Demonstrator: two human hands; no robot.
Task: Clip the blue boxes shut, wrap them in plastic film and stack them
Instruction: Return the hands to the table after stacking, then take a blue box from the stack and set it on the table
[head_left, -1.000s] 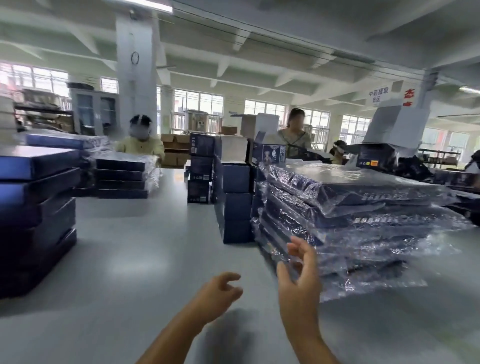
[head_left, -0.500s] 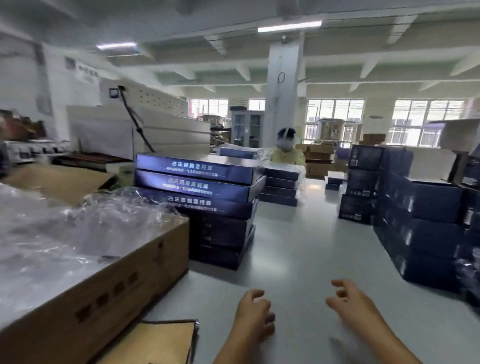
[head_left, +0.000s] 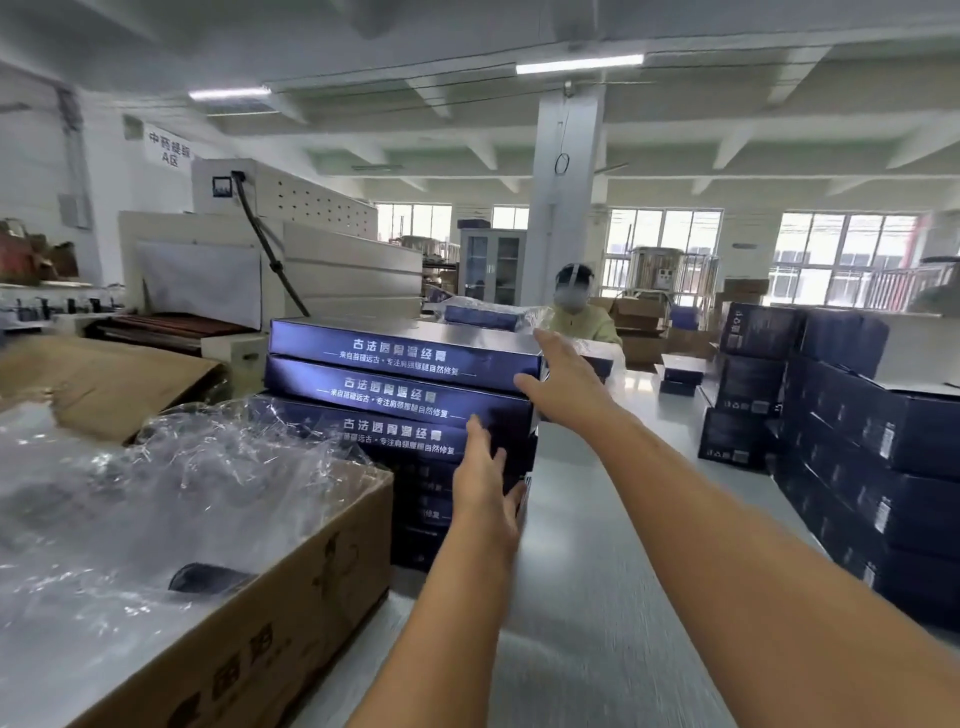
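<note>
A stack of several flat blue boxes with white lettering stands on the grey table at centre left. My right hand reaches out with fingers spread and touches the right end of the top box. My left hand is lower, fingers straight, in front of the stack's near right corner; whether it touches is unclear. A cardboard carton full of clear plastic film sits at the left, beside the stack.
Dark blue cartons are piled along the table's right side. A person in yellow works behind the stack beside wrapped boxes. A shrink-wrap machine stands at the back left, a white pillar behind.
The view has swung left, away from the wrapped pile, to the unwrapped stack. Both hands have risen from low over the table and stretched forward to the stack's right end.
</note>
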